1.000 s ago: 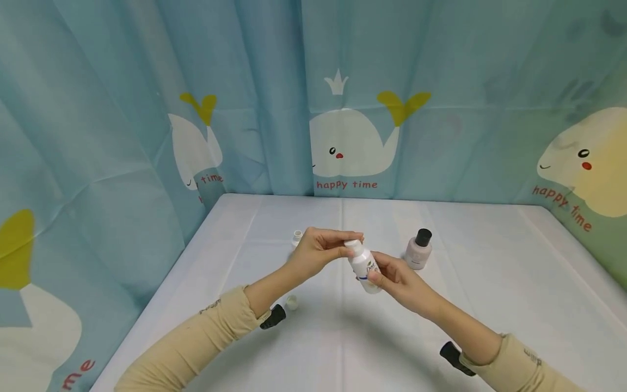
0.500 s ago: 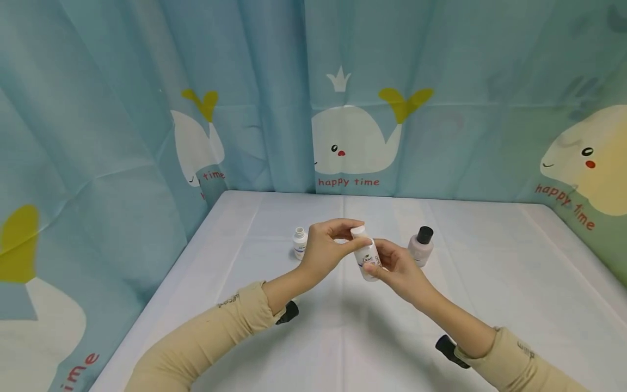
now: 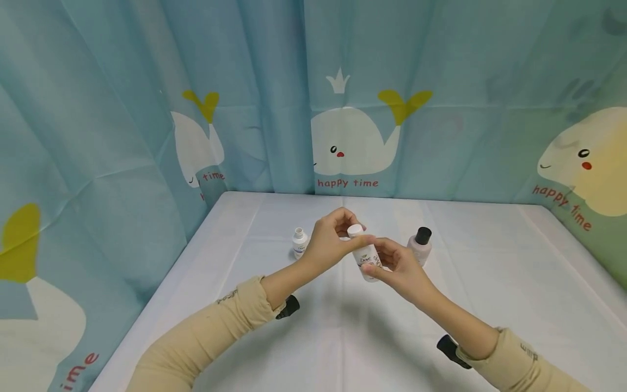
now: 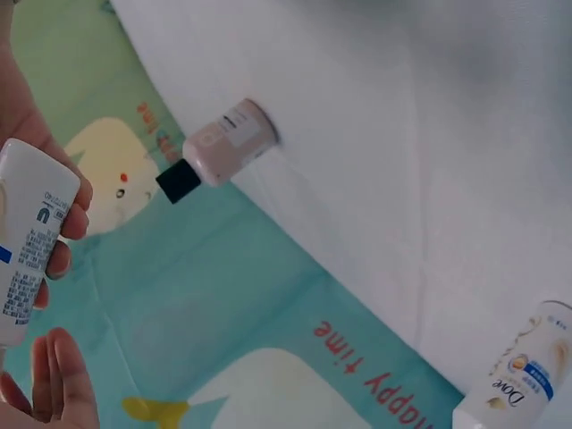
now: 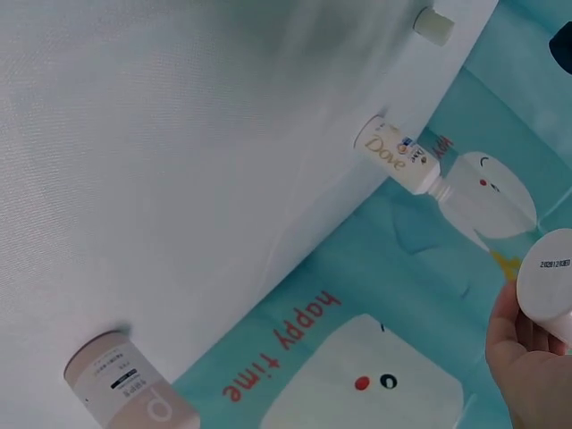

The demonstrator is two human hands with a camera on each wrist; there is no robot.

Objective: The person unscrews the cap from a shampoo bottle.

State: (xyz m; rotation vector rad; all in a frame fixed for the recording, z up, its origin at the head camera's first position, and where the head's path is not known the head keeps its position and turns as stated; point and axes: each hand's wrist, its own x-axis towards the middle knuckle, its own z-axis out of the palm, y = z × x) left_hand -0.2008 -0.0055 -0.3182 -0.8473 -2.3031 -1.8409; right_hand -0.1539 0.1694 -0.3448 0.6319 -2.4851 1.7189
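Observation:
My right hand (image 3: 404, 275) grips a white Dove bottle (image 3: 364, 258), held tilted above the table. My left hand (image 3: 325, 242) is at its white cap (image 3: 355, 231), thumb across the front and fingers curled behind it. In the left wrist view the bottle's printed back (image 4: 34, 237) shows, with the left fingers (image 4: 70, 375) near its cap end. The right wrist view shows its round base (image 5: 547, 277). Beyond the left wrist, a second Dove bottle (image 3: 300, 246) stands upright with its neck uncapped.
A pink bottle (image 3: 419, 250) with a black cap stands behind the right hand. A small white cap (image 5: 435, 26) lies on the white table (image 3: 490, 261). A blue whale-print curtain (image 3: 274, 141) hangs at the back and sides.
The hands have lifted the bottle slightly and it stands more upright. My left fingers have shifted around the cap, the thumb moving across its front. The uncapped bottle has come into fuller view.

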